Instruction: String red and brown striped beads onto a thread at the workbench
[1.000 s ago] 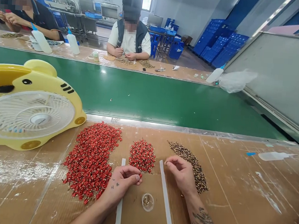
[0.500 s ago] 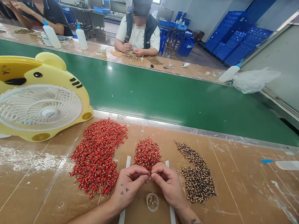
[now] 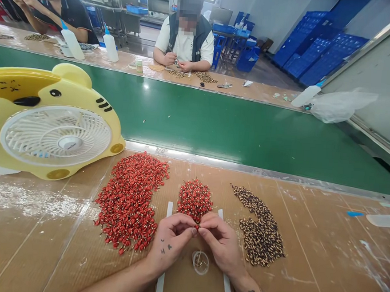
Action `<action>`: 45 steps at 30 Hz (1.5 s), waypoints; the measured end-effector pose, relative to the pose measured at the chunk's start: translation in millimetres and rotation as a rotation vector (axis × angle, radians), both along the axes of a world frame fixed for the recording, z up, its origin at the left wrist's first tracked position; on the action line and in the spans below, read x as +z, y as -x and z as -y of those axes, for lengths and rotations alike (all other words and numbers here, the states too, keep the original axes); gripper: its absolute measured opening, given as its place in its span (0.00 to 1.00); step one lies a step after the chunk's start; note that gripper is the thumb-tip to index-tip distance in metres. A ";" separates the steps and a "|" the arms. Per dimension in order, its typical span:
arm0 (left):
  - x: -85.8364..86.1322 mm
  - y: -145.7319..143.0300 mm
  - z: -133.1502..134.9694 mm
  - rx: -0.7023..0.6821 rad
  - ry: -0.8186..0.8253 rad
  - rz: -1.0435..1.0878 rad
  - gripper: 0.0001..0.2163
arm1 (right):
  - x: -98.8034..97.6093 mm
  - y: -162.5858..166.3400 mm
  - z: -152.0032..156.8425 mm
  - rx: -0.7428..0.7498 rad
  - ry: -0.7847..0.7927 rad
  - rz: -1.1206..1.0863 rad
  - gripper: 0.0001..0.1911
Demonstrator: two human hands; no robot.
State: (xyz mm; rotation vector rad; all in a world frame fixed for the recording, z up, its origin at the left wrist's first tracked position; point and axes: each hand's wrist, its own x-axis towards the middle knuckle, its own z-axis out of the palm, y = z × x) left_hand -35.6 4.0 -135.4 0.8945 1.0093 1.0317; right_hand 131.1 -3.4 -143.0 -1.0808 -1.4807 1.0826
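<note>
My left hand [image 3: 171,240] pinches a small red piece [image 3: 196,227] between thumb and forefinger. Fingertip to fingertip with it, my right hand [image 3: 221,241] is closed in a pinch on the same spot; what it grips is too small to make out. Just beyond both hands lies a small heap of red pieces [image 3: 194,199] with pale tips. A larger red heap [image 3: 133,199] spreads to the left. To the right is a curved pile of small black-and-tan pieces [image 3: 262,231]. Below my fingers stands a small clear cup [image 3: 200,263] with a thin stick in it.
A yellow animal-shaped fan [image 3: 57,154] stands at the left. Pale strips [image 3: 227,288] run along the cardboard-covered table [image 3: 306,269]. Beyond it is a green belt [image 3: 197,119]. Two people sit across, with squeeze bottles [image 3: 110,46] near them. A bottle [image 3: 385,220] lies at the right.
The whole view has shifted slightly, so things sit a little further right. My hands stay together in the same pinch, with the red piece still at the fingertips.
</note>
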 end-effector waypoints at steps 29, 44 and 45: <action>-3.8 2.5 2.6 -0.022 0.005 0.036 0.03 | 11.0 -2.1 -2.5 0.050 0.089 0.097 0.08; 1.1 16.6 -15.0 -0.088 -0.528 -0.625 0.07 | 8.6 -14.5 -4.9 -0.030 -0.113 0.222 0.06; 2.5 16.8 -18.2 -0.095 -0.553 -0.694 0.08 | 8.7 -17.2 -5.6 -0.037 -0.139 0.243 0.06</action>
